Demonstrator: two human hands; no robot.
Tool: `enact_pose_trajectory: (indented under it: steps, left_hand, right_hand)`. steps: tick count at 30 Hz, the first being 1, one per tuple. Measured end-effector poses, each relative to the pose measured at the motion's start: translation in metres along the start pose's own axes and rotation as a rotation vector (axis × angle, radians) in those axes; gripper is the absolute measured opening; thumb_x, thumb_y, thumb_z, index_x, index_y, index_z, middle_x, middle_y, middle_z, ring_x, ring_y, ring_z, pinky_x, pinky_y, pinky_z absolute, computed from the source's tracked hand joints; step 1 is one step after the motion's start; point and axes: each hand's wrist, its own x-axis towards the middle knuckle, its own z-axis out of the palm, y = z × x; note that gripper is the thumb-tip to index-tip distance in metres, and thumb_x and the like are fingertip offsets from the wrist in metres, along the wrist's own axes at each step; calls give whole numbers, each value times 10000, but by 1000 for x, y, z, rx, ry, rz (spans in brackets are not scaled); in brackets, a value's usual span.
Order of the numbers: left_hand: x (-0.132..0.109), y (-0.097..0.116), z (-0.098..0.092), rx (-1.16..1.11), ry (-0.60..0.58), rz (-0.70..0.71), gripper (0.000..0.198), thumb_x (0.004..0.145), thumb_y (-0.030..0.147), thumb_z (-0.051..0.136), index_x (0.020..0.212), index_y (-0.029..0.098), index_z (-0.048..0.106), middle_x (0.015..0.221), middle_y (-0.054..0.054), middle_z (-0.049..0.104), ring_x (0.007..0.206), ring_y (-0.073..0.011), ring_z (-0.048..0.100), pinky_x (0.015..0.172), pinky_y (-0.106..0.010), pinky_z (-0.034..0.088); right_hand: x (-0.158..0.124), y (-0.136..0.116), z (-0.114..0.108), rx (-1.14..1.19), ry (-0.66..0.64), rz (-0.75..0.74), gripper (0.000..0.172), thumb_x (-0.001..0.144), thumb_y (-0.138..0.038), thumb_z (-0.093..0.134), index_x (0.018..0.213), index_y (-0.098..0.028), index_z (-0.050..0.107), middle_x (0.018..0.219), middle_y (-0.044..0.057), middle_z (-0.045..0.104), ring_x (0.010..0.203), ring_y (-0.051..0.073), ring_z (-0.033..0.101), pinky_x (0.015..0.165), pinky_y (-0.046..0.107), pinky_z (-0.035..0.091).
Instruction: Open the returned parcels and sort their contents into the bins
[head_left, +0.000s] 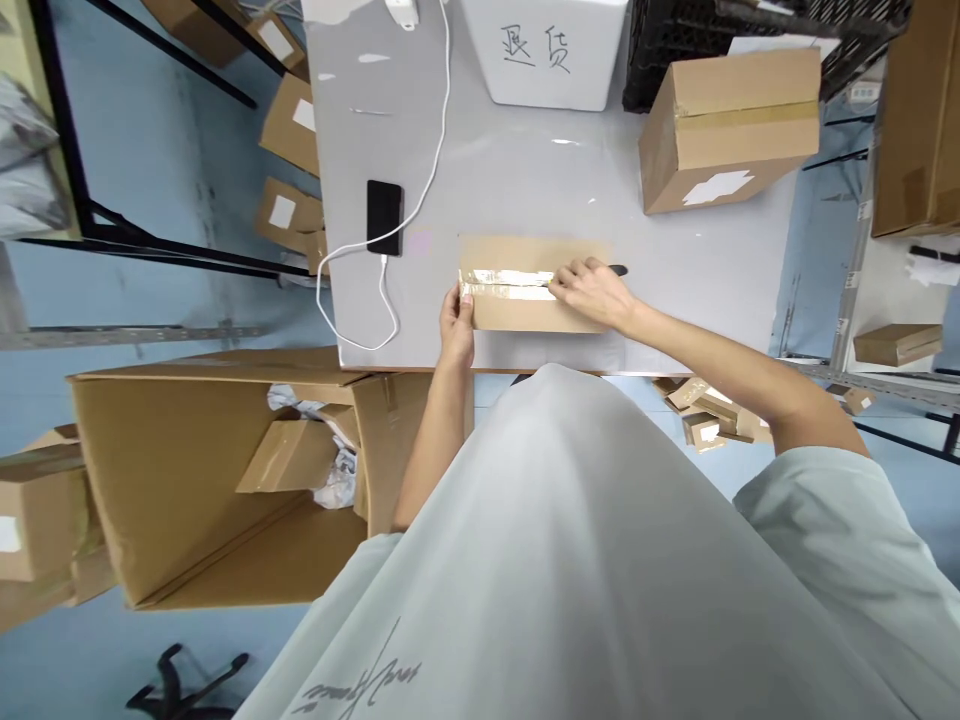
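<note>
A flat brown cardboard box (525, 310) sealed with shiny clear tape lies on the grey table (510, 180) near its front edge. My left hand (456, 328) grips the box's left end, fingers curled over the edge. My right hand (592, 292) is closed around a dark-handled tool (616, 270), probably a cutter, whose tip rests on the tape seam near the middle of the box.
A black phone (384, 216) on a white cable lies at the table's left. A white bin (547, 50) with handwriting and a taped carton (731, 125) stand at the back. A large open carton (217, 470) with scraps sits on the floor at left.
</note>
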Motion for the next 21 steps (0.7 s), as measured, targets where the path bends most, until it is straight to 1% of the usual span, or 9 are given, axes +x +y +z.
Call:
enact_pose_trajectory:
  steps: [2,5,8,11,13,15,18,20,21]
  left_hand:
    - [0,0,-1,11,18,-4,927,929,950,704,1606,319,659,1736,-150,633,1636,-317,594,1394,-550,453]
    - [-2,4,-2,42,22,-5,948,917,974,686,1601,318,659,1719,-146,647,1623,-320,607,1389,-549,462]
    - [-6,15,-3,100,32,17,931,926,961,689,1574,294,663,1690,-165,660,1609,-339,613,1399,-558,447]
    - [-12,32,-1,241,95,97,891,965,870,729,1596,248,628,1718,-210,603,1659,-381,537,1439,-612,363]
    - [-14,44,3,368,129,175,797,996,759,764,1583,234,637,1738,-219,559,1707,-404,454,1472,-648,268]
    - [-15,54,9,482,124,243,615,1026,625,770,1503,243,703,1724,-207,558,1721,-423,411,1486,-676,204]
    - [-13,69,23,592,86,301,365,1061,457,705,1370,279,787,1653,-173,604,1692,-449,427,1468,-734,193]
    - [-15,80,38,628,39,329,310,1065,391,692,1342,303,800,1606,-150,632,1682,-452,429,1458,-750,178]
    - [-17,86,48,645,-4,351,305,1062,379,704,1342,307,799,1590,-144,642,1674,-453,435,1453,-752,178]
  right_hand:
    - [-29,21,3,42,-37,53,473,1165,-91,352,1410,-200,741,1337,210,794,1195,349,689,995,512,463]
    - [-64,45,11,119,-43,131,461,1170,-98,396,1452,-230,736,1365,200,791,1230,361,684,1027,532,453]
    - [-85,55,21,185,-13,185,447,1169,-111,438,1495,-246,712,1381,192,794,1239,360,688,1036,533,459]
    - [-95,56,29,223,26,214,455,1163,-122,452,1529,-249,692,1390,194,800,1230,362,694,1032,539,477]
    - [-101,54,35,238,43,241,479,1157,-104,426,1522,-247,701,1391,200,802,1224,364,696,1031,548,484]
    - [-106,54,41,261,56,281,508,1150,-84,393,1504,-248,718,1394,203,801,1215,366,699,1030,555,489]
    - [-114,55,55,316,93,333,508,1141,-86,406,1487,-267,730,1393,187,801,1202,364,697,1030,551,496]
    - [-116,55,67,331,116,345,511,1133,-86,413,1496,-275,720,1387,176,803,1201,359,687,1028,541,502]
    - [-116,54,73,329,120,344,523,1131,-81,401,1509,-274,708,1389,173,803,1205,355,682,1026,535,506]
